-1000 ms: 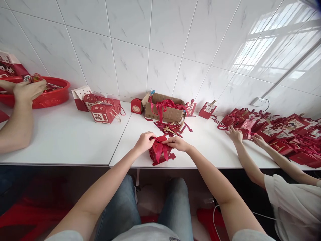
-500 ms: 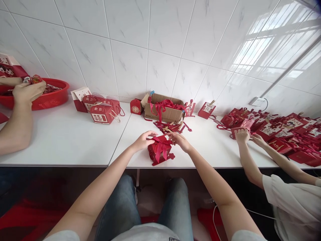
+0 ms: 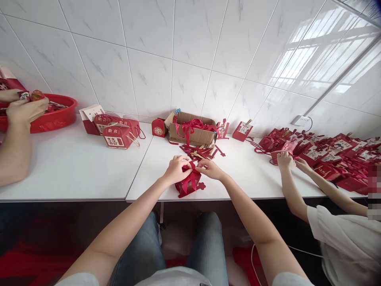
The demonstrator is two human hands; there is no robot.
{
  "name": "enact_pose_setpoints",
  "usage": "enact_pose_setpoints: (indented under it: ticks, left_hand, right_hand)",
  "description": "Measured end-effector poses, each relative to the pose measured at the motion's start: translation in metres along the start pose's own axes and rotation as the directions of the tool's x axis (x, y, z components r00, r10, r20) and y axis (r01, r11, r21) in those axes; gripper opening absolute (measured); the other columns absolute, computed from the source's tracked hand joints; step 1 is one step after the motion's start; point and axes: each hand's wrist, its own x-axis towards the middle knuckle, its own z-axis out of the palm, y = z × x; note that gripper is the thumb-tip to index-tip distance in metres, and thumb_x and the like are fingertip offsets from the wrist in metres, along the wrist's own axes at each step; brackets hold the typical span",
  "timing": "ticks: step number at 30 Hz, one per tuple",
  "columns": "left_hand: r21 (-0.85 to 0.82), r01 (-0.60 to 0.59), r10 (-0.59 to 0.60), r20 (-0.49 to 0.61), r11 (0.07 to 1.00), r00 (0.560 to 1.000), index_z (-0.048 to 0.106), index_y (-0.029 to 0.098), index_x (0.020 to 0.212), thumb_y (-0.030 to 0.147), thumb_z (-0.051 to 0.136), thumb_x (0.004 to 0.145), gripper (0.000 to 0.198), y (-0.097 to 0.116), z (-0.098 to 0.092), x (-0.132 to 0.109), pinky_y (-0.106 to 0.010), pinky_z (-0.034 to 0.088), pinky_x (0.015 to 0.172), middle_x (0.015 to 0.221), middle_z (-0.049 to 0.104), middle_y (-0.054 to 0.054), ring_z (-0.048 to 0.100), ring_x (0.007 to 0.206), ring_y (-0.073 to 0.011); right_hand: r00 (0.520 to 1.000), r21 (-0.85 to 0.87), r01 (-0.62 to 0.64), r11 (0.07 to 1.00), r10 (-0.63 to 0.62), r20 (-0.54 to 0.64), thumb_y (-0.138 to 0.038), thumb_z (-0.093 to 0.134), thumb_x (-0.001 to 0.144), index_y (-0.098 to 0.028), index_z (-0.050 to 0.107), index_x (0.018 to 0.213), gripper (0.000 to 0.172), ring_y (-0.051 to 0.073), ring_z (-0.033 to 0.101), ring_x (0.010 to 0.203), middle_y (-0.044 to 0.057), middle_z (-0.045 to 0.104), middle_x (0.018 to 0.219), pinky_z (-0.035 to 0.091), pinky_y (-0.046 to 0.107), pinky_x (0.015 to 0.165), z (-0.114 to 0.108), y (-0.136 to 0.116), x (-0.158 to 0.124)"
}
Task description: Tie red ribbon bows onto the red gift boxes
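In front of me, near the table's front edge, stands a small red gift box [image 3: 182, 187] with a red ribbon bow [image 3: 191, 179] on top. My left hand [image 3: 176, 170] is closed at the left side of the bow, its fingers pinching the ribbon. From the other side, my right hand [image 3: 210, 168] pinches the bow's right part between thumb and fingers. Both hands partly cover the top of the box. A dark red strip with a scalloped end [image 3: 201, 186] sticks out at the box's right side.
Behind the box are a pile of ribbon strips [image 3: 200, 152] and a cardboard box [image 3: 190, 138] of red ribbon. Red gift boxes [image 3: 116, 137] stand left. A co-worker's hands [image 3: 286, 161] work by heaped boxes [image 3: 333, 159]; another person's hand [image 3: 26, 111] holds packets over a red basin [image 3: 56, 119].
My hands have moved inward from the box's sides onto the bow, and the fingers have closed on the ribbon. The whole view has shifted slightly.
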Motion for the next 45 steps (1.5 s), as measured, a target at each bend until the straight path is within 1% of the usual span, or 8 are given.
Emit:
enact_pose_setpoints:
  ticks: [25,27,30,32,35,39,42,45]
  left_hand:
    - [-0.058,0.084,-0.087,-0.050,0.995,0.995,0.070,0.025,0.071,0.029,0.066,0.076,0.008,-0.004,0.008,-0.008,-0.053,0.035,0.103,0.111,0.066,-0.003,0.050,0.116,-0.0301]
    - [-0.066,0.073,-0.079,-0.089,0.995,0.993,0.070,0.025,0.080,0.032,0.065,0.078,0.009,-0.004,0.007,-0.008,-0.051,0.034,0.105,0.114,0.065,-0.004,0.050,0.119,-0.0290]
    - [-0.168,0.093,-0.138,-0.278,0.981,0.951,0.062,0.025,0.108,0.036,0.056,0.085,0.026,-0.009,-0.001,-0.016,-0.047,0.033,0.109,0.125,0.060,-0.006,0.048,0.124,-0.0256]
    - [-0.322,0.169,-0.290,-0.378,0.932,0.879,0.054,0.025,0.119,0.033,0.051,0.086,0.034,-0.017,-0.005,-0.030,-0.046,0.037,0.106,0.129,0.057,-0.008,0.049,0.125,-0.0251]
    - [-0.479,0.320,-0.486,-0.275,0.817,0.830,0.045,0.023,0.124,0.019,0.053,0.075,0.050,-0.031,-0.001,-0.058,-0.047,0.045,0.098,0.131,0.054,-0.011,0.054,0.120,-0.0266]
    - [-0.437,0.313,-0.382,-0.077,0.843,0.921,0.034,0.023,0.135,0.014,0.056,0.068,0.070,-0.038,0.021,-0.085,-0.045,0.046,0.099,0.136,0.049,-0.014,0.051,0.125,-0.0271]
    - [-0.372,0.224,-0.269,-0.071,0.901,0.961,0.032,0.022,0.137,0.016,0.060,0.070,0.073,-0.035,0.033,-0.089,-0.045,0.044,0.103,0.138,0.047,-0.014,0.052,0.124,-0.0269]
    - [-0.329,0.193,-0.237,-0.099,0.924,0.966,0.034,0.022,0.135,0.021,0.061,0.075,0.066,-0.033,0.035,-0.088,-0.043,0.046,0.101,0.135,0.050,-0.014,0.055,0.121,-0.0258]
  right_hand:
    - [0.988,0.349,-0.139,0.927,0.152,-0.010,-0.053,0.062,0.078,-0.018,0.060,0.077,0.035,0.013,0.050,0.069,0.000,0.055,0.075,0.042,0.030,0.067,0.014,0.023,-0.010]
    - [0.985,0.381,-0.140,0.914,0.166,-0.035,-0.052,0.060,0.080,-0.019,0.060,0.084,0.033,0.014,0.053,0.074,0.001,0.058,0.082,0.045,0.029,0.068,0.014,0.022,-0.012]
    - [0.975,0.454,-0.125,0.882,0.193,-0.106,-0.049,0.050,0.086,-0.025,0.053,0.110,0.035,0.017,0.059,0.091,0.005,0.060,0.106,0.049,0.032,0.074,0.018,0.027,-0.024]
    - [0.946,0.535,-0.092,0.840,0.242,-0.216,-0.044,0.045,0.086,-0.027,0.049,0.119,0.038,0.020,0.060,0.098,0.007,0.060,0.115,0.050,0.035,0.077,0.029,0.033,-0.038]
    - [0.842,0.556,-0.038,0.830,0.326,-0.429,-0.037,0.046,0.079,-0.024,0.047,0.118,0.041,0.023,0.059,0.102,0.011,0.058,0.120,0.050,0.039,0.080,0.059,0.041,-0.061]
    - [0.804,0.385,-0.037,0.922,0.256,-0.536,-0.036,0.063,0.075,-0.022,0.034,0.134,0.068,0.026,0.050,0.117,0.015,0.045,0.134,0.045,0.044,0.095,0.107,0.030,-0.076]
    - [0.819,0.161,-0.091,0.983,0.166,-0.549,-0.043,0.075,0.067,-0.019,0.016,0.144,0.099,0.030,0.044,0.126,0.018,0.040,0.137,0.038,0.047,0.106,0.131,0.012,-0.068]
    - [0.766,0.110,-0.188,0.976,0.216,-0.605,-0.047,0.077,0.062,-0.016,0.020,0.140,0.101,0.032,0.042,0.126,0.020,0.040,0.135,0.038,0.047,0.106,0.141,0.003,-0.054]
